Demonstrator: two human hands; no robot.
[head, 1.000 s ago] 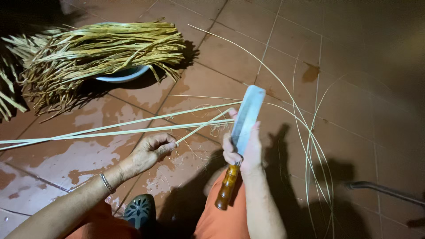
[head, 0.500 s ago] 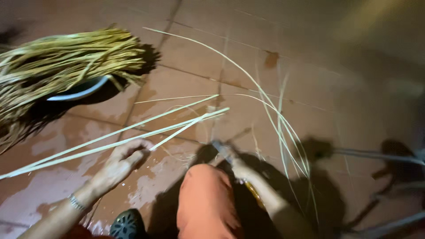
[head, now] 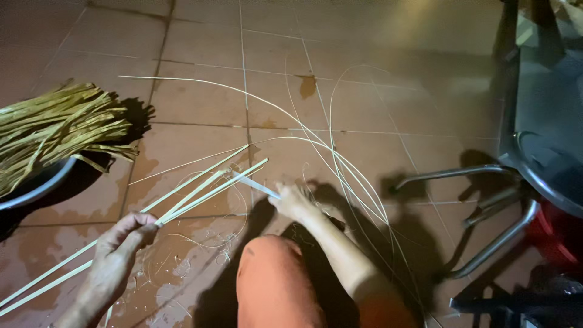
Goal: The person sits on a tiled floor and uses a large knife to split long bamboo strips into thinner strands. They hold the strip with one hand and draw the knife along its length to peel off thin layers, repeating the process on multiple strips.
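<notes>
Nearest the camera a knee in orange cloth (head: 276,285) rises from the bottom edge; to its left the left hand (head: 118,252) is closed around a few long pale strips (head: 200,188), pinching them between thumb and fingers, and the strips run slantwise over the floor from lower left to upper right; to the right of the knee the right hand (head: 296,203) is curled shut on a knife (head: 255,185), whose thin blade points left and meets the strips' far ends; fine shavings (head: 182,255) lie on the wet tiled floor (head: 200,48) between the hands; thin slivers (head: 340,158) arc from beside the right hand out over the reddish tiles; farther left a bundle of straw-coloured strips (head: 54,130) rests on a basin (head: 36,185); at the right edge stands a dark chair with metal legs (head: 486,200); the light is dim, the tiles patchy with damp.
</notes>
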